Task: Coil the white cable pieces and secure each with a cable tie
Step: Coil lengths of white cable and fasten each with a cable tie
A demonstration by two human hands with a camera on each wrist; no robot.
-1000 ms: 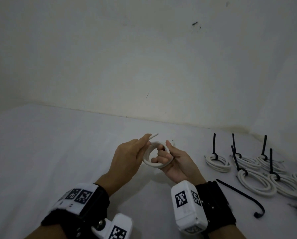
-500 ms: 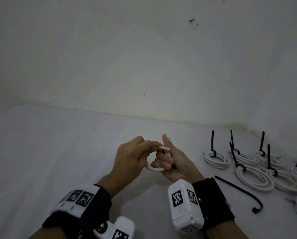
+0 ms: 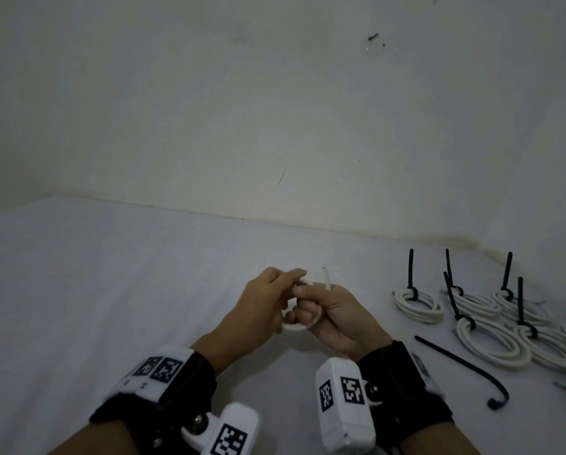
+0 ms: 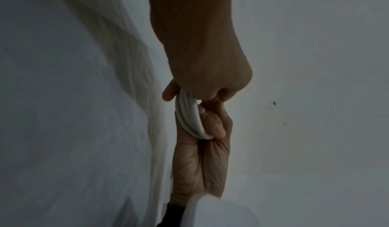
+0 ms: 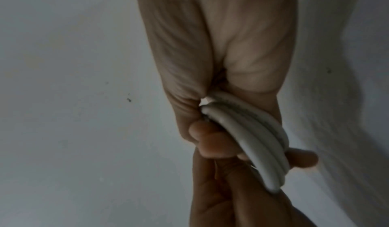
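Observation:
A small coil of white cable point(image 3: 294, 326) hangs between both hands above the white surface. My left hand point(image 3: 261, 303) pinches the coil's top and left side. My right hand point(image 3: 327, 310) curls its fingers through the loop and grips it. The cable's free end point(image 3: 326, 278) sticks up above the right thumb. The left wrist view shows the coil's turns point(image 4: 189, 119) side by side between the two hands. In the right wrist view the same coil point(image 5: 248, 140) lies across the right fingers. A loose black cable tie point(image 3: 465, 369) lies on the surface right of my right wrist.
Several tied white coils point(image 3: 419, 302) with black tie tails standing up lie at the right, reaching to the frame's edge. A pale wall point(image 3: 275, 110) rises behind the white surface point(image 3: 94, 290), with a corner at far right.
The free cable end, earlier pointing up-left by my left fingertips, now sticks up above my right thumb. Both hands have closed tighter around the coil and turned it.

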